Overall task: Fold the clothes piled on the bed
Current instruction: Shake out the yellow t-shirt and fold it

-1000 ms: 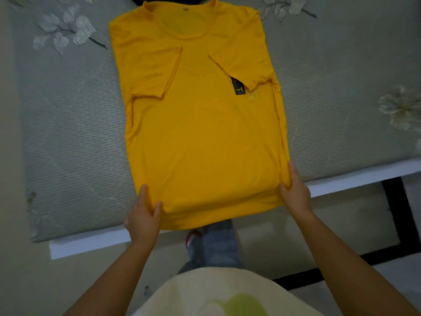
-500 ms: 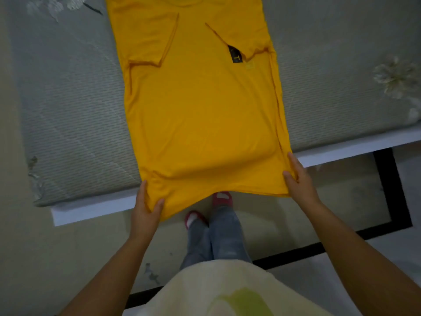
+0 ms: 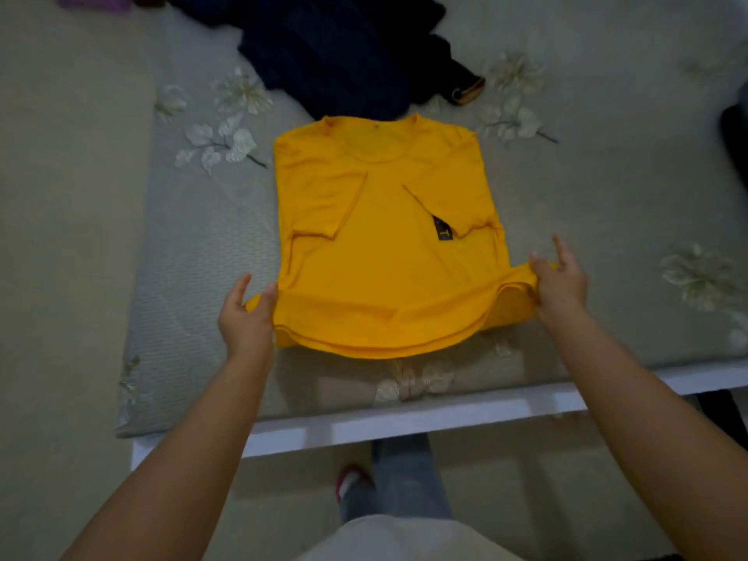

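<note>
A yellow t-shirt (image 3: 384, 244) lies on the grey flowered bed (image 3: 194, 277), collar away from me, both sleeves folded inward, a small black tag showing near the right sleeve. Its bottom part is raised off the bed and sags in a curve between my hands. My left hand (image 3: 247, 313) pinches the lower left corner of the shirt. My right hand (image 3: 560, 283) pinches the lower right corner, index finger pointing up. A pile of dark navy clothes (image 3: 340, 54) lies just beyond the collar.
A purple garment (image 3: 93, 1) shows at the top left edge. The white bed frame (image 3: 425, 417) runs along the near edge of the mattress. My legs and a red shoe (image 3: 352, 479) stand on the floor below. A dark object (image 3: 734, 135) sits at the right edge.
Both hands have lifted the shirt's hem from over the bed's near edge and carried it up and forward over the shirt body. The view has tilted up, showing the dark clothes pile.
</note>
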The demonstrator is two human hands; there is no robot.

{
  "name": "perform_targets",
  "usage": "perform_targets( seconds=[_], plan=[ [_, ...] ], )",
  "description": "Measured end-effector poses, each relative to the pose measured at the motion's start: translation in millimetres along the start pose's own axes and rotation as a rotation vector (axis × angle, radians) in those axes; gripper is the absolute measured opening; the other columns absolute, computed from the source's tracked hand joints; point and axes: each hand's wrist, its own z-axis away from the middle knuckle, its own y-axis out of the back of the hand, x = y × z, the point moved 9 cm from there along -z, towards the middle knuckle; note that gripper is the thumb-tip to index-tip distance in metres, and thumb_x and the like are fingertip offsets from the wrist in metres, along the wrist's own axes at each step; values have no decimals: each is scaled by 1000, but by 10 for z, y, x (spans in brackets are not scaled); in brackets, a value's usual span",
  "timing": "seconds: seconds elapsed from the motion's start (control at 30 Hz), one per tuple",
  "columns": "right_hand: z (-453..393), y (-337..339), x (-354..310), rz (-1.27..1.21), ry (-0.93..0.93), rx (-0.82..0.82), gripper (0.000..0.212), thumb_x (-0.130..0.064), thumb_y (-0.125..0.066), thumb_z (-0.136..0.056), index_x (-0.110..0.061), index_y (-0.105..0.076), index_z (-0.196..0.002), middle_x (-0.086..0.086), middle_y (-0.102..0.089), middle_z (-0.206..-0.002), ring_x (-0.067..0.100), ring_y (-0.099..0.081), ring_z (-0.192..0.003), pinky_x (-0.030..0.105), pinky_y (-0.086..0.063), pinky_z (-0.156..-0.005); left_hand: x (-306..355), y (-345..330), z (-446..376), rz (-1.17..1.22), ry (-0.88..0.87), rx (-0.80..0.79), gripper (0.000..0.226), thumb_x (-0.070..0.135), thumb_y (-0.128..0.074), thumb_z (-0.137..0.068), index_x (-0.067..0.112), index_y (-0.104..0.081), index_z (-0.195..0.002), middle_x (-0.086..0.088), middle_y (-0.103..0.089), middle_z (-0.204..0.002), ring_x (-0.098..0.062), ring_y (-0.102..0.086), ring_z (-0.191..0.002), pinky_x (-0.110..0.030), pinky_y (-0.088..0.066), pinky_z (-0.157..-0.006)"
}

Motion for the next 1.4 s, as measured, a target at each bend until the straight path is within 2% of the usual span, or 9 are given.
perform_targets(
  seconds=[0.3,0.43,0.6,0.7,0.77,0.9,1.03,1.27,1.4],
  plan=[
    [-1460,-744,-414,-219,-219,36,51,-8,-53,-92,-15,-36,-140,15,-46,-137,6,-48,-65,13,-47,-44,595,-872,-1278,300,166,173,50,12,-56,-91,10,-39,-137,-17,-48,-133,-24,-54,-110,-34,-48,-88],
    [-1994,-1117,-498,-194,-293,30,53,-7,-52,-92,-14,-33,-141,15,-49,-132,14,-54,-77,22,-51,-59,679,-1199,-1775,430,252,211,51,6,-56,-90,9,-38,-137,-16,-47,-134,-24,-53,-111,-31,-47,-86],
    [-2675,-1493,-719,40,-215,1,13,-6,-46,-94,-18,-49,-97,4,-51,-84,12,-57,-64,21,-53,-48,741,-1437,-2428,533,360,272,55,7,-59,-88,11,-37,-139,-14,-49,-134,-22,-55,-112,-31,-53,-82],
    [-2922,-1759,-775,12,-146,-62,34,-3,-40,-96,2,-38,-130,-20,-49,-88,-10,-52,-72,10,-37,-94,970,-1600,-2733,308,238,237,64,18,-46,-97,19,-7,-148,-12,-33,-146,-24,-45,-126,-29,-44,-96],
    [-2960,-1894,-749,92,-58,-127,52,-8,-42,-95,1,-24,-143,-29,-42,-91,-21,-44,-83,-5,-31,-80,1086,-1785,-2812,49,99,148,61,20,-36,-100,11,2,-147,-14,-17,-153,-26,-27,-136,-10,-24,-101],
    [-2664,-2016,-840,571,185,-161,48,-18,-36,-99,-16,-22,-146,3,-22,-151,16,-15,-140,30,-15,-111,1038,-1972,-2753,-483,-220,-36,70,20,-46,-96,13,1,-147,-13,-2,-155,-25,-6,-142,-32,-12,-113],
    [-2554,-1988,-551,997,312,-222,54,-30,-38,-95,-7,-28,-143,18,-15,-152,31,-6,-142,43,-7,-114,727,-1881,-2636,-944,-222,6,65,25,-49,-93,5,-16,-145,-27,-15,-149,-40,-15,-137,-50,-15,-109],
    [-1840,-1455,-115,1005,187,-30,72,-46,-32,-86,-2,-26,-142,31,-42,-130,44,-41,-117,47,-34,-94,249,-1549,-1891,-968,-36,18,63,25,-44,-95,8,-12,-147,-32,-35,-129,-45,-39,-114,-51,-35,-88],
    [-1488,-1062,199,951,-47,87,60,-30,-41,-96,0,-20,-144,25,-33,-142,39,-36,-127,44,-32,-99,-43,-1251,-1446,-936,56,60,57,23,-39,-97,5,-15,-146,-28,-35,-139,-44,-41,-119,-51,-36,-90]
  ],
)
